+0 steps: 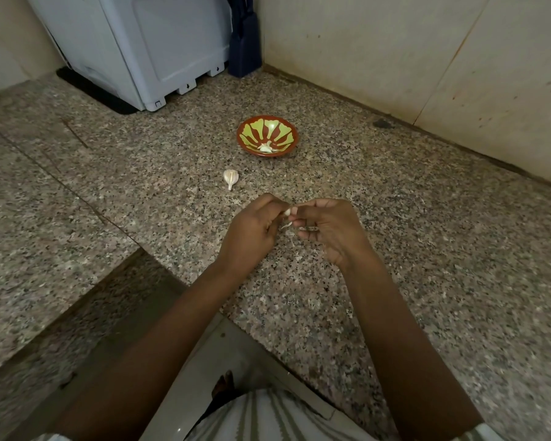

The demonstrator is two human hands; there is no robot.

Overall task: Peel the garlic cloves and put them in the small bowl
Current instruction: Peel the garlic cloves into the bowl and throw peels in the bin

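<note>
The speckled grey-brown granite surface (395, 249) fills most of the view. Its far edge and right edge meet a pale tiled wall (395, 43). Its near edge runs diagonally from the left toward the person's striped clothing at the bottom. Wide bare stone lies to the right of the hands and toward the right edge.

A large pale blue-grey plastic housing (147, 46) stands at the far left corner on a black mat (96, 90). A dark blue upright object (244, 49) sits just beside it, against the far edge.

Both forearms reach in from the near edge, and the hands meet above the middle of the surface, clear of the stone. The left hand (255, 227) has its grip closed round a small white garlic clove (287, 212), fingers curled. The right hand (328, 227) has its grip pinching the clove's other end.

A small round bowl (296, 135), red with yellow-green petal shapes, stands beyond the hands toward the far edge, well apart from the wall. Peeled white garlic pieces (266, 148) lie at its bottom. A part garlic head with a stalk (230, 178) lies between bowl and hands, touching neither. A thin strip of papery skin (286, 225) hangs below the clove.
</note>
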